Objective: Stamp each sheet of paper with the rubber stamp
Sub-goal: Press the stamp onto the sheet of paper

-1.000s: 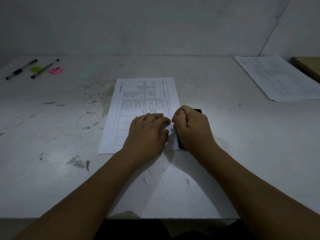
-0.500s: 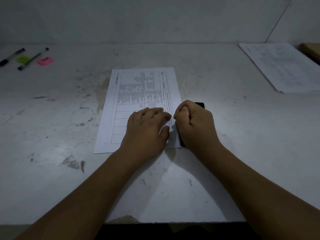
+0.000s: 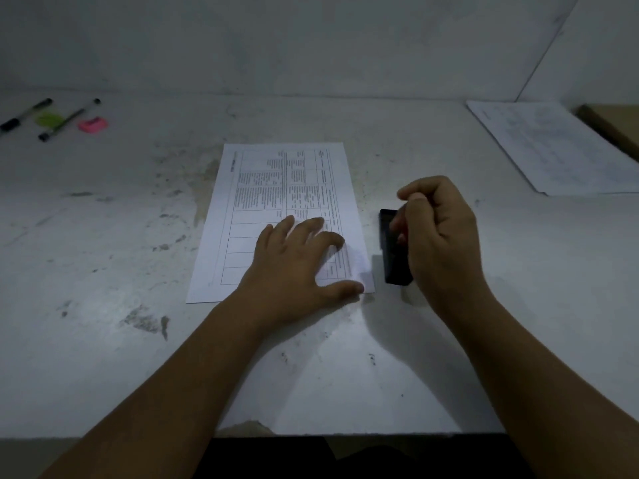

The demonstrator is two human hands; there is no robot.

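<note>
A printed sheet of paper (image 3: 276, 188) with a table on it lies in the middle of the white table (image 3: 103, 271). My left hand (image 3: 297, 267) rests flat on its lower right part, fingers spread. A black rubber stamp (image 3: 392, 250) is just right of the sheet's edge, off the paper. My right hand (image 3: 439, 233) grips it from the right, fingers curled round it. Whether the stamp touches the table I cannot tell.
A second printed sheet (image 3: 553, 146) lies at the back right, beside a brown box edge (image 3: 612, 126). At the back left are two pens (image 3: 67, 119), a green eraser (image 3: 48, 118) and a pink eraser (image 3: 92, 124). The table's front edge runs near my forearms.
My right hand has moved the stamp rightwards off the sheet's lower right corner. My left hand has spread its fingers and stays on the paper.
</note>
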